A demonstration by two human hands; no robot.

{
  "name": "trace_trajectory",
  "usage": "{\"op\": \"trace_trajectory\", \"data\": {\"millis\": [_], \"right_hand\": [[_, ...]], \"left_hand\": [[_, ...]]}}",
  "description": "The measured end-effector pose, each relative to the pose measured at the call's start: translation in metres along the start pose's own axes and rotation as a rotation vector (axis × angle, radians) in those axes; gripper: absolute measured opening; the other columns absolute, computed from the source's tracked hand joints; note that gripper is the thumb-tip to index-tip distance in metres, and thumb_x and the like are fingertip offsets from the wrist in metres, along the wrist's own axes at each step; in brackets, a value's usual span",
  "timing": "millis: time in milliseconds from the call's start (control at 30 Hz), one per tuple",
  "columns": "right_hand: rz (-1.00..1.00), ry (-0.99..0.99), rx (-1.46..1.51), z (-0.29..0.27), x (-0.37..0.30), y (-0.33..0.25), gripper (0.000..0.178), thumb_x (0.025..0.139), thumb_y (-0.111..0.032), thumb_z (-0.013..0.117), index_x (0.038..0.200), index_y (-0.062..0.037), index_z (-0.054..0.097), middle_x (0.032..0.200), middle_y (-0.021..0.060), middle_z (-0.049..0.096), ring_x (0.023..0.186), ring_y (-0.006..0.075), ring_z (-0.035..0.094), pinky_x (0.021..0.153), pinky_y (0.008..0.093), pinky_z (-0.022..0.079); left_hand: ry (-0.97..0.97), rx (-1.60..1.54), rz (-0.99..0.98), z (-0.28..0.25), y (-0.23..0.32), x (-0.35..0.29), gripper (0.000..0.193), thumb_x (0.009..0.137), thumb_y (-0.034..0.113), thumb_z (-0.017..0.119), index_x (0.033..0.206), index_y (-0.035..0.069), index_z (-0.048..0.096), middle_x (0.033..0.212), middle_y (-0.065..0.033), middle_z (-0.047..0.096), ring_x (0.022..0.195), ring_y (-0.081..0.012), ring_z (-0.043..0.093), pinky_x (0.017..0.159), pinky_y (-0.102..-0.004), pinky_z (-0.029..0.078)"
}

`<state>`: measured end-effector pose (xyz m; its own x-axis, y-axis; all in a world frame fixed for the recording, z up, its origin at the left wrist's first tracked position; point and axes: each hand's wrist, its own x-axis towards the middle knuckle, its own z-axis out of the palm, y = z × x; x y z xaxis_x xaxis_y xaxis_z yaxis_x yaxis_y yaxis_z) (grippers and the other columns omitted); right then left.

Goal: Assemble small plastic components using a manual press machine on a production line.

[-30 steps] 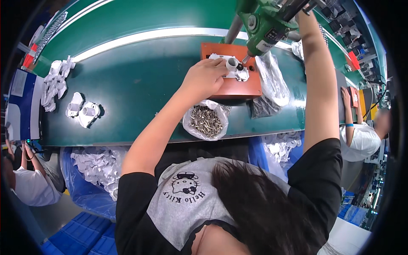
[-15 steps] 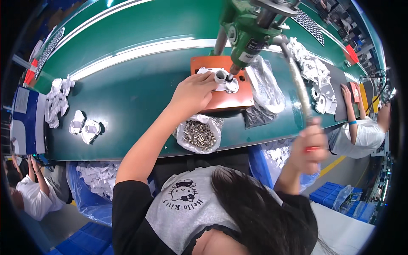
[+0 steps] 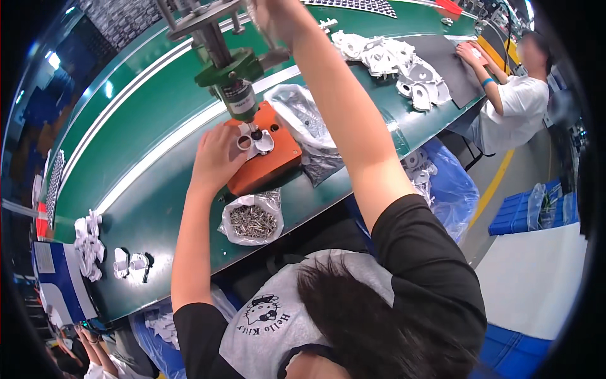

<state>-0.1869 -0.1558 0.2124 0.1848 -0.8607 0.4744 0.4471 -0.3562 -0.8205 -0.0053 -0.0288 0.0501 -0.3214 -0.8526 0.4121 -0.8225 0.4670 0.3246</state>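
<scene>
My left hand (image 3: pixel 218 155) holds a white molded housing (image 3: pixel 264 144) with a round tube opening, its fingers closed along the far left side. The housing sits on the orange fixture block (image 3: pixel 278 165). Directly over it is the green press head (image 3: pixel 240 98), whose thin spindle reaches down to a dark round spot on the housing. Whether the tip presses on it I cannot tell. Raised high at the upper edge, my right hand (image 3: pixel 278 19) is closed at the press lever (image 3: pixel 276 59). Blur and the picture's edge hide part of its fingers.
An open bag of screws (image 3: pixel 252 222) stands before the fixture, and a clear plastic bag (image 3: pixel 303 117) lies right of it. White housings (image 3: pixel 391 60) are heaped at the right, with two more (image 3: pixel 131 265) at the left. A co-worker (image 3: pixel 511 95) sits at the far right.
My right hand has gone from the lower right up to the top with the press lever. My left hand stays on the housing. The whole view has turned and shifted.
</scene>
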Motion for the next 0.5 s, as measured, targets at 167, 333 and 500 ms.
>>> {"op": "trace_trajectory", "data": {"millis": [167,333,500], "right_hand": [[-0.147,0.033,-0.380,-0.086,-0.076,0.054,0.036,0.086,-0.018,0.054,0.115,0.0038,0.054,0.116,0.0095,0.056,0.107,0.0188,0.054,0.091,0.0303,0.042],[0.140,0.326,-1.869,-0.268,-0.172,0.080,0.031,0.079,-0.031,0.059,0.109,-0.0279,0.066,0.129,0.0163,0.048,0.118,0.0333,0.045,0.099,0.0424,0.034],[0.501,0.443,-2.127,-0.353,-0.191,0.090,0.037,0.081,-0.031,0.057,0.118,-0.0298,0.060,0.140,0.0143,0.036,0.128,0.0333,0.034,0.095,0.0526,0.035]], "left_hand": [[0.011,-0.010,-0.364,-0.025,-0.025,-0.027,0.031,0.072,0.026,0.070,0.080,0.004,0.051,0.078,-0.0167,0.055,0.078,-0.0364,0.054,0.070,-0.0423,0.043],[0.409,-0.383,-0.665,0.000,-0.084,-0.017,0.049,0.079,0.041,0.063,0.097,-0.004,0.056,0.090,-0.0195,0.064,0.084,-0.0272,0.061,0.075,-0.0364,0.047],[0.431,-0.286,-0.714,0.033,-0.142,-0.008,0.070,0.085,0.041,0.060,0.138,0.011,0.026,0.118,-0.0296,0.052,0.118,-0.0388,0.048,0.096,-0.0412,0.037]]}}
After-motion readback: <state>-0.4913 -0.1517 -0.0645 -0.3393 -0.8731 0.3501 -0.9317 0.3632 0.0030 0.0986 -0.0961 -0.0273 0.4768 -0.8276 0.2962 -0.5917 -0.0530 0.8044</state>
